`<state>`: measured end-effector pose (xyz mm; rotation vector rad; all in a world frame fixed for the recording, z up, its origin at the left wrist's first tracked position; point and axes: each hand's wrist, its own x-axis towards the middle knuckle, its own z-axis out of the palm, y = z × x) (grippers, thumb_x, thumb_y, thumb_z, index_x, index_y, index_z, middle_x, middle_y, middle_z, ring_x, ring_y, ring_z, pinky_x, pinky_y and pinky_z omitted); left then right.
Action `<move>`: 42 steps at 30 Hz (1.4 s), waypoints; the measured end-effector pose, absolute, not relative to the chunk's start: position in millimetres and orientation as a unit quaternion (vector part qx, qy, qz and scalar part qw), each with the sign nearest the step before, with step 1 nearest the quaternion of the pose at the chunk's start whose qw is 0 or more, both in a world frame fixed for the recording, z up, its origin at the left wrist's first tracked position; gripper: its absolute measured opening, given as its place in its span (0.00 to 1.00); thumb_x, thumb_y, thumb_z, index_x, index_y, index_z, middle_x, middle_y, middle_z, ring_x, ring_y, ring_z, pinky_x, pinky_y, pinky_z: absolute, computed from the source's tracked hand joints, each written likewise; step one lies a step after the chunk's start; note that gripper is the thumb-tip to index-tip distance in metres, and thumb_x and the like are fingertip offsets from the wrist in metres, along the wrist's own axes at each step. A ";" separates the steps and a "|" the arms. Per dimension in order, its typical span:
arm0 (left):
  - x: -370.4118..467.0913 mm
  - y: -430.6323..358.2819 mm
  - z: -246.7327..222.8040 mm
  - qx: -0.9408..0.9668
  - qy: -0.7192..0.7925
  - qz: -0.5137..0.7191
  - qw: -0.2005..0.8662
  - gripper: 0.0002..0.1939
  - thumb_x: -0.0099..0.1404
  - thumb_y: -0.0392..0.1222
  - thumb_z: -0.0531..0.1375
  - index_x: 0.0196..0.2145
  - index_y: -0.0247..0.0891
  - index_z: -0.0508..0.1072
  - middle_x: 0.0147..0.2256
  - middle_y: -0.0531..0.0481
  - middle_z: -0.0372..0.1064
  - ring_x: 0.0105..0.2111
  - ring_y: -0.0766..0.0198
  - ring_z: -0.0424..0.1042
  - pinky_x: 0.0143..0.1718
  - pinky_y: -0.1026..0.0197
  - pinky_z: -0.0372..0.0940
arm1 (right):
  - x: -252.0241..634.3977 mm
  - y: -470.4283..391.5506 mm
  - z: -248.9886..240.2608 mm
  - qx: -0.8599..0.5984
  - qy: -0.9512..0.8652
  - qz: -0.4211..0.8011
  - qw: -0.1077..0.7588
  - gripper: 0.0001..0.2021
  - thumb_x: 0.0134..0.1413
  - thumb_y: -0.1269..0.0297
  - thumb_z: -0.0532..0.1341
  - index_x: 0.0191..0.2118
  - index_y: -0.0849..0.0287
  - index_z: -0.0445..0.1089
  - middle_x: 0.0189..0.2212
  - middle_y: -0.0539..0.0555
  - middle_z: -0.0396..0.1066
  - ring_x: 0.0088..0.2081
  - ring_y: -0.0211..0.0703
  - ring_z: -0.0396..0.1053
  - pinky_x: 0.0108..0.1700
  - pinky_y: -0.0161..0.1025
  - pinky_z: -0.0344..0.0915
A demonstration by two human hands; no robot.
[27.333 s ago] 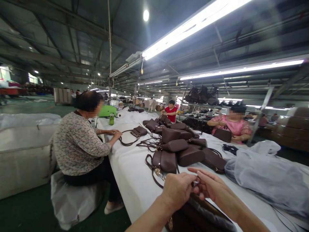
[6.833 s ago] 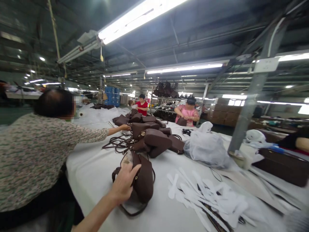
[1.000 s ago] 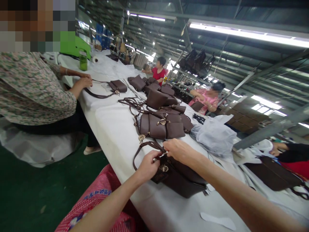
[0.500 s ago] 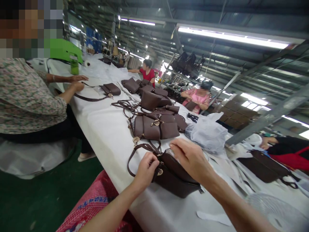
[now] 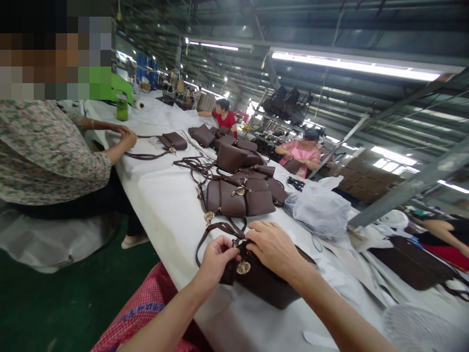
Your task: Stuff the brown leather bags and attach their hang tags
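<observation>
A dark brown handbag (image 5: 273,288) rests on the white-covered table (image 5: 161,215) in front of me. My left hand (image 5: 216,259) is closed, thumb and forefinger pinching the bag's left top end beside the strap loop. From above, my right hand (image 5: 273,247) closes over the bag's top edge, its bent fingertips beside the left thumb. The exact part between the fingertips is hidden. A round gold charm (image 5: 243,267) hangs just below them, and the thin strap (image 5: 200,244) curves out to the left. Just beyond lie more brown bags (image 5: 227,198) with gold charms.
Clear plastic bagging (image 5: 318,203) sits right of the bag pile. A co-worker in a floral shirt (image 5: 47,151) handles a strap at left; others work across the table. A white fan (image 5: 417,327) stands at lower right. Red checked cloth (image 5: 146,303) hangs by the near edge.
My right hand has moved left and down onto the bag's top, its fingers now close to my left thumb. The left hand keeps its pinch. The co-worker's hands at left have come together.
</observation>
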<state>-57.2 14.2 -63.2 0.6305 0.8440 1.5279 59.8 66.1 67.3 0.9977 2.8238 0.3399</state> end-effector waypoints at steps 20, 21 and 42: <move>-32.2 -12.4 -46.4 0.327 0.351 0.655 0.584 0.12 0.52 0.45 0.64 0.23 0.37 0.64 0.18 0.58 0.60 0.17 0.71 0.62 0.21 0.68 0.56 | 64.2 39.9 46.5 0.449 0.785 -0.379 -0.196 0.15 0.57 0.53 0.54 0.27 0.58 0.66 0.25 0.50 0.68 0.31 0.41 0.67 0.35 0.36 0.64; -32.1 -12.1 -47.0 0.325 0.355 0.656 0.581 0.11 0.52 0.44 0.63 0.23 0.37 0.64 0.18 0.58 0.60 0.17 0.72 0.61 0.20 0.68 0.56 | 65.2 39.2 45.9 0.447 0.774 -0.397 -0.210 0.15 0.58 0.52 0.54 0.28 0.58 0.66 0.26 0.50 0.69 0.32 0.42 0.67 0.36 0.37 0.65; -66.7 26.3 -52.8 0.390 0.487 0.603 0.497 0.04 0.52 0.35 0.58 0.25 0.37 0.74 0.28 0.50 0.70 0.35 0.59 0.67 0.39 0.61 0.62 | 75.8 56.8 77.7 0.437 0.831 -0.302 -0.166 0.11 0.55 0.57 0.58 0.31 0.58 0.73 0.22 0.49 0.70 0.25 0.39 0.66 0.31 0.36 0.62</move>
